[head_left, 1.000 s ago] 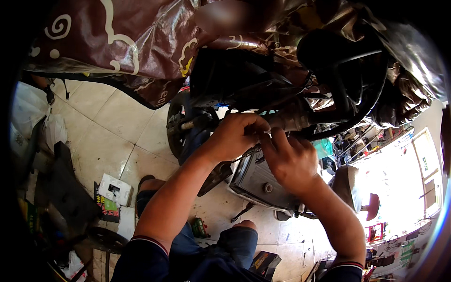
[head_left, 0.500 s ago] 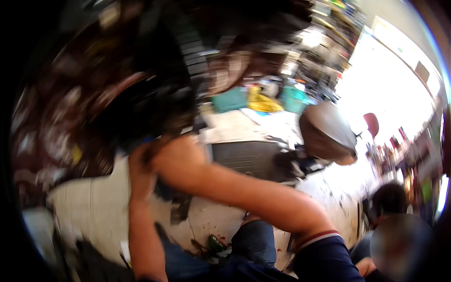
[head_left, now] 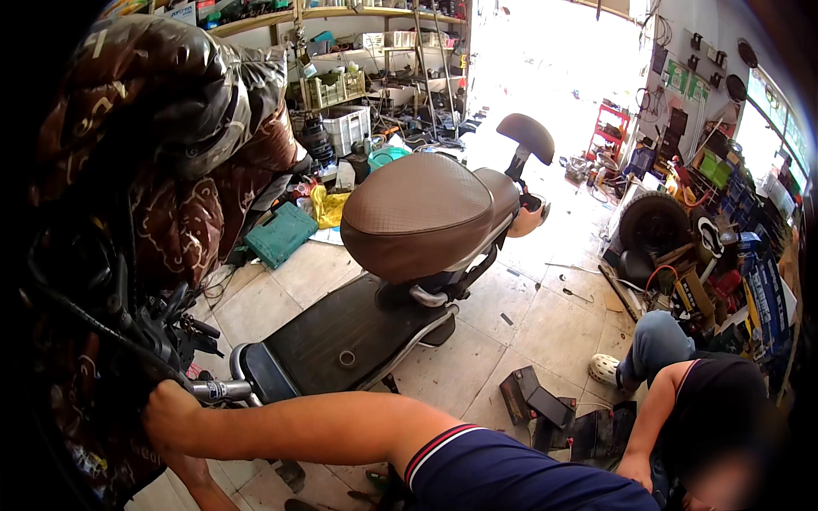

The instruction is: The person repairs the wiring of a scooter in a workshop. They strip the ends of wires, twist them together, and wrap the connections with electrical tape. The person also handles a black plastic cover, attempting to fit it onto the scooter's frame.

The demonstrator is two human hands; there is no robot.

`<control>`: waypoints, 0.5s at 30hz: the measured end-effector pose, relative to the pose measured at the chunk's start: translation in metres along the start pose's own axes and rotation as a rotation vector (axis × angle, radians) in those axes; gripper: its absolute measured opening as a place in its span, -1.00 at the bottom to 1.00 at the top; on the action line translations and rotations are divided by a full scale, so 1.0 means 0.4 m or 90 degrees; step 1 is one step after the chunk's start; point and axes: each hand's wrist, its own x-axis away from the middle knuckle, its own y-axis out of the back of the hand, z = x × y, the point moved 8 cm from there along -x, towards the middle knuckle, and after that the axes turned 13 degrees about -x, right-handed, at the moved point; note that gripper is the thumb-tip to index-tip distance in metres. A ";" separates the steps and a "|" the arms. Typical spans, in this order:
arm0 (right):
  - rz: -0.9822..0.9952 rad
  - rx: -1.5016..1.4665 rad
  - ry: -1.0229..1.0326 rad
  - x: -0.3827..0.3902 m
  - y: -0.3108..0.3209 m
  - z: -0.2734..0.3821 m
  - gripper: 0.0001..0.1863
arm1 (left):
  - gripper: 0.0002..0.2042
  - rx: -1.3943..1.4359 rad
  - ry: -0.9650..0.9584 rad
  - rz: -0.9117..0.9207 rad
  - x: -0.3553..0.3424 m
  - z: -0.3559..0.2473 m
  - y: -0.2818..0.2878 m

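Observation:
My right arm stretches leftward along the lower edge, and my right hand (head_left: pixel 170 417) is at the scooter's front, against the dark parts below the handlebar (head_left: pixel 119 307) and the silver steering column (head_left: pixel 217 390). My left hand (head_left: pixel 183 464) is beneath the right one, mostly behind it. The fingers of both hands are hidden, so what they hold cannot be seen. Right of them lie the scooter's black footboard (head_left: pixel 315 332), with a small round ring (head_left: pixel 346 358) on it, and a brown seat (head_left: pixel 413 204) with a backrest (head_left: pixel 524 134). A brown patterned quilted cover (head_left: pixel 162 221) drapes the front.
A co-worker (head_left: pixel 699 426) crouches at the lower right beside black rectangular blocks (head_left: pixel 532 396). A tyre (head_left: pixel 652 221) and heaped clutter stand at right. Shelves (head_left: pixel 375 13), a green case (head_left: pixel 281 234) and a yellow bag (head_left: pixel 328 206) are behind the scooter, left of a bright doorway (head_left: pixel 545 60).
My view has swung up and to the right, bringing shelves, doorway, seat and co-worker into view. My hands now appear at the lower left, the right arm crossing over the left hand.

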 end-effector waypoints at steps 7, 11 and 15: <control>0.063 0.027 -0.064 0.021 0.051 -0.011 -0.80 | -0.80 0.091 0.024 -0.004 -0.021 0.046 0.010; 0.053 0.025 -0.063 0.027 0.045 -0.036 -0.81 | -0.77 0.291 0.113 0.014 -0.007 0.064 -0.016; -0.112 0.084 -0.012 0.041 0.051 -0.014 -0.81 | -0.76 0.087 -0.066 0.008 0.014 -0.118 -0.066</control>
